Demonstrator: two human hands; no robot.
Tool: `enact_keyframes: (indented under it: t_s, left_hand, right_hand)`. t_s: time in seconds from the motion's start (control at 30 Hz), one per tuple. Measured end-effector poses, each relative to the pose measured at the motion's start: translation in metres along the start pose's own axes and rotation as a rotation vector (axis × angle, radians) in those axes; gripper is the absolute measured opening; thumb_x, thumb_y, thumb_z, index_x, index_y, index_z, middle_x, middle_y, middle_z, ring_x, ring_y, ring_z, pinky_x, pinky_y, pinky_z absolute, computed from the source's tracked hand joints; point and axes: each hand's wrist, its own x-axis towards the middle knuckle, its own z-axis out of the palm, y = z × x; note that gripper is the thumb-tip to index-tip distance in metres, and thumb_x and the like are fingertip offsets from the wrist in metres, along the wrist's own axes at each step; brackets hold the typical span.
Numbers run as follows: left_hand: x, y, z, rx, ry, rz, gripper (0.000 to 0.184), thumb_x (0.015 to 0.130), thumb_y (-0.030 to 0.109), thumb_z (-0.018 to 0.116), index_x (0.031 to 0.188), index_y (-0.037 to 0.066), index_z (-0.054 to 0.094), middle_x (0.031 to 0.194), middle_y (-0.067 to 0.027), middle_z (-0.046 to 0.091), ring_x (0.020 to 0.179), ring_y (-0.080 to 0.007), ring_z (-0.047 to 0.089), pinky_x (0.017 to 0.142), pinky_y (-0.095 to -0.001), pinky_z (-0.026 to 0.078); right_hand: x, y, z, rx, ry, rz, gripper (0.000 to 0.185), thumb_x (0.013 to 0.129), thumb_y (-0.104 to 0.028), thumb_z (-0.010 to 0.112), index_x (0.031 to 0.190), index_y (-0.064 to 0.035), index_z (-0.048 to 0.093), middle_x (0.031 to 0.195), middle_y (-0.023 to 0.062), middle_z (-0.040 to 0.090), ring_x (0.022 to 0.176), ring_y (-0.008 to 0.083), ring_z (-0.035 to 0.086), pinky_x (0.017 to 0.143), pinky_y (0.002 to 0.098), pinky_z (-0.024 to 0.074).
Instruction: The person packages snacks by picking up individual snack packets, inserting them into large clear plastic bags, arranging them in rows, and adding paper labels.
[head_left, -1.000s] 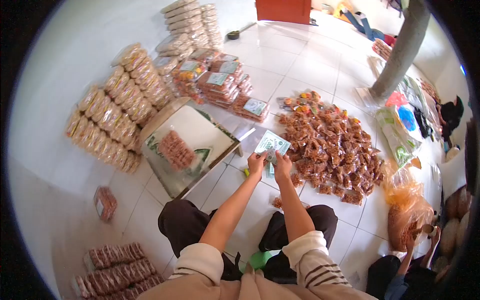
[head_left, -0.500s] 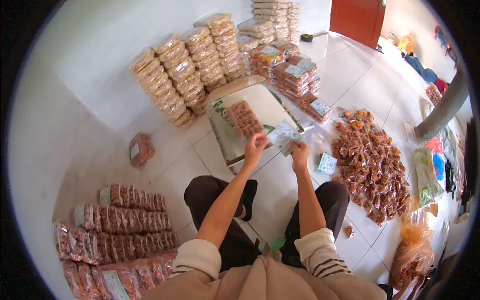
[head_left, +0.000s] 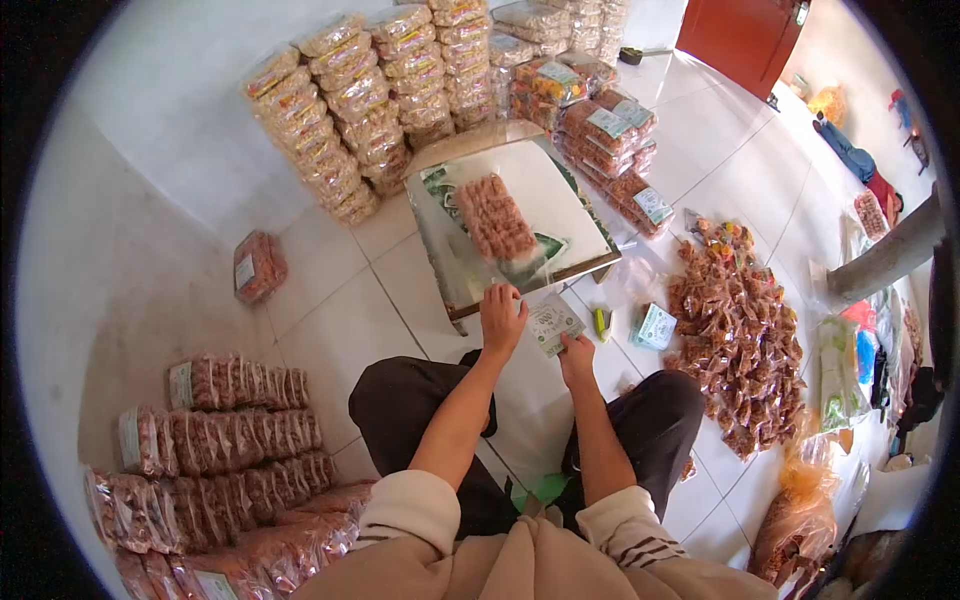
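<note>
A clear plastic bag of reddish-brown snacks (head_left: 495, 218) lies on a low table (head_left: 585, 215) with a white and green top. My left hand (head_left: 503, 318) is at the table's front edge, just below the bag's near end, with its fingers curled together. Whether the bag's thin plastic is between those fingers is hard to make out. In my right hand (head_left: 577, 358) is a pale green printed label card (head_left: 553, 324), pinched at its lower right corner and held beside my left hand.
A stack of labels (head_left: 655, 327) and a green-handled tool (head_left: 601, 323) lie on the tiles at right, beside a heap of small snack packets (head_left: 740, 340). Stacked bags (head_left: 350, 90) line the wall behind the table. Packed snack bags (head_left: 225, 440) stand in rows at left.
Both hands have moved toward me, the right one bringing the label card lower. The view has shifted slightly, and the green-handled tool now shows on the floor.
</note>
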Motion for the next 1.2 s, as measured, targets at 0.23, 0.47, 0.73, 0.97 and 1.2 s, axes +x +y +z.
enact_keyframes:
  t_s: [0.23, 0.47, 0.73, 0.97, 1.2]
  left_hand:
    - [0.0, -0.007, -0.006, -0.178, 0.133, 0.132, 0.018, 0.07, 0.003, 0.065, 0.078, 0.006, 0.049, 0.076, -0.0058, 0.053, 0.073, -0.022, 0.05, 0.066, -0.0338, 0.042]
    - [0.002, -0.003, -0.017, -0.265, 0.099, 0.098, 0.018, 0.069, 0.003, 0.066, 0.074, 0.004, 0.049, 0.073, -0.0069, 0.051, 0.071, -0.0234, 0.049, 0.065, -0.0343, 0.042]
    - [0.001, -0.001, -0.023, -0.269, 0.094, 0.087, 0.017, 0.068, 0.005, 0.068, 0.073, 0.004, 0.051, 0.07, -0.0069, 0.052, 0.066, -0.0221, 0.05, 0.059, -0.0323, 0.042]
    - [-0.002, -0.018, -0.025, -0.326, 0.028, 0.103, 0.015, 0.077, 0.011, 0.061, 0.087, 0.004, 0.054, 0.082, -0.0094, 0.054, 0.077, -0.0254, 0.052, 0.071, -0.0354, 0.042]
    - [0.091, -0.07, -0.016, -0.062, 0.017, 0.138, 0.025, 0.082, 0.016, 0.054, 0.105, 0.008, 0.05, 0.106, -0.011, 0.047, 0.1, -0.0299, 0.045, 0.085, -0.0406, 0.036]
  right_hand:
    - [0.006, 0.005, 0.002, -0.466, -0.052, 0.05, 0.023, 0.08, 0.001, 0.048, 0.102, 0.0081, 0.051, 0.092, 0.0105, 0.059, 0.079, 0.0191, 0.058, 0.069, 0.0287, 0.0479]
    - [0.012, 0.006, 0.028, 0.058, -0.068, -0.015, 0.023, 0.08, 0.002, 0.048, 0.103, 0.0068, 0.051, 0.095, 0.0091, 0.058, 0.082, 0.0188, 0.057, 0.071, 0.0285, 0.0473]
    - [0.051, 0.023, 0.066, 0.46, -0.163, 0.021, 0.022, 0.082, 0.0, 0.05, 0.103, 0.002, 0.048, 0.097, 0.01, 0.057, 0.085, 0.0205, 0.057, 0.074, 0.0303, 0.0477]
    - [0.068, 0.04, 0.066, 0.421, -0.303, 0.107, 0.022, 0.084, -0.003, 0.05, 0.105, 0.0014, 0.047, 0.097, 0.0095, 0.057, 0.085, 0.0188, 0.056, 0.073, 0.0295, 0.0477]
    - [0.064, 0.025, 0.102, 0.431, -0.205, 0.055, 0.024, 0.087, -0.006, 0.047, 0.11, 0.0004, 0.045, 0.1, 0.0085, 0.054, 0.085, 0.0182, 0.055, 0.072, 0.0287, 0.0471]
